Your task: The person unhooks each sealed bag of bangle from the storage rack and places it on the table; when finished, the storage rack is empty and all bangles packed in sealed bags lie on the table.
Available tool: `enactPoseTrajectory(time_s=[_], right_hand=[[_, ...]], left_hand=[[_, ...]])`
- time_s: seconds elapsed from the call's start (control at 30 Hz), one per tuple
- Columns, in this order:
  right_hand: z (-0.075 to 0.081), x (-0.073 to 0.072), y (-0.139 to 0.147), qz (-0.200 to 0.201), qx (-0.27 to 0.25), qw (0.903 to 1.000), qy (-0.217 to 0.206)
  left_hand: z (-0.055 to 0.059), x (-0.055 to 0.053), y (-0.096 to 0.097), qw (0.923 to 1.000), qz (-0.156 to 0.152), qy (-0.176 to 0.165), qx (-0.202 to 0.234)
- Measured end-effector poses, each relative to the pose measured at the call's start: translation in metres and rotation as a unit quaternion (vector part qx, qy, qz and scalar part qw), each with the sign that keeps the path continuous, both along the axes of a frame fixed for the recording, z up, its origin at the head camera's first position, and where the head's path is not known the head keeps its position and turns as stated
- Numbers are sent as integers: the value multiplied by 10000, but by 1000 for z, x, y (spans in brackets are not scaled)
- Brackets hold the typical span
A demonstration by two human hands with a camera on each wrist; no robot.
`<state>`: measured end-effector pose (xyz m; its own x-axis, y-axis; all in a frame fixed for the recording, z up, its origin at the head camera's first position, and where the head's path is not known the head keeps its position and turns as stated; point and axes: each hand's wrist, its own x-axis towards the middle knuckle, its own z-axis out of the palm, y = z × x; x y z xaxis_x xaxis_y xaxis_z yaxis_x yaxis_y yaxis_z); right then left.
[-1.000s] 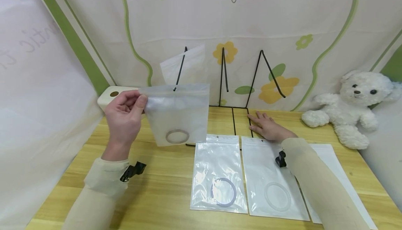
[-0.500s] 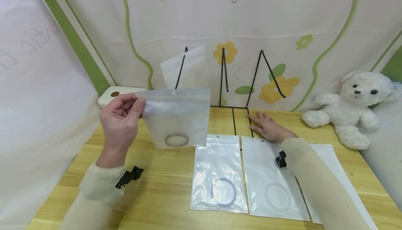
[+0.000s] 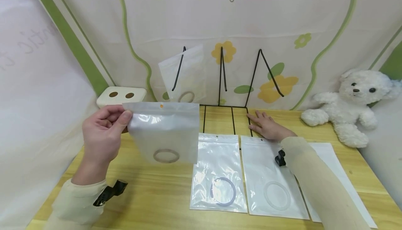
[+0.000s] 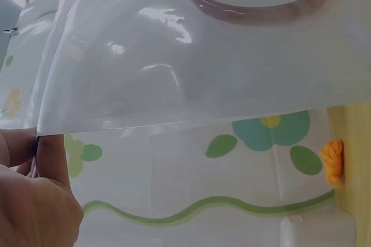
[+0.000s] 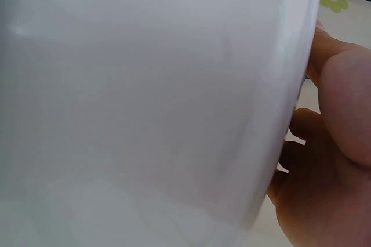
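My left hand (image 3: 102,135) pinches the upper left corner of a translucent zip bag (image 3: 163,128) between thumb and fingers. Inside that bag, near its bottom, lies a brownish bangle (image 4: 261,12). The held bag is apart from the left hook of the black wire rack (image 3: 233,120); another zip bag (image 3: 192,71) with a ring hangs tilted on that hook. My right hand (image 3: 267,127) rests on the rack's base and the table, fingers extended. A white bag surface (image 5: 145,102) fills most of the right wrist view, hiding part of that hand.
Zip bags lie in front of the rack: one with a purple bangle (image 3: 234,188), one with a clear bangle (image 3: 266,195), and another white bag (image 3: 329,160) partly under my right sleeve. A white plush bear (image 3: 348,113) sits right; a white box (image 3: 121,101) with holes stands left.
My left hand has drawn the held bag off the left hook, moving it left and toward me. The bag hanging behind is now more exposed. My right hand has stayed put.
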<state>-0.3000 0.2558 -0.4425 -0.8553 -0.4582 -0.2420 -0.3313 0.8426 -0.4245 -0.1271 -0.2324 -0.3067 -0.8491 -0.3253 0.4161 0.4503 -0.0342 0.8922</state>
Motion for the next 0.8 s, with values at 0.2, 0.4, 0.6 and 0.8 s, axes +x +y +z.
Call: enactPoseTrajectory(time_s=[0.2, 0.4, 0.6, 0.8], right_hand=[[0, 0, 1, -42, -16, 10000, -7], [-2, -1, 3, 15, -43, 10000, 15], [-3, -1, 3, 27, -26, 10000, 21], [-4, -2, 2, -1, -8, 10000, 23]], left_hand=[[-5, -4, -17, 9933, -19, -916, -705], [-11, -25, -35, 9721, -119, -1784, -1518], [-24, -49, -44, 9651, -332, -2088, -1544], [-39, -65, -47, 9507, -565, -2467, -1793]])
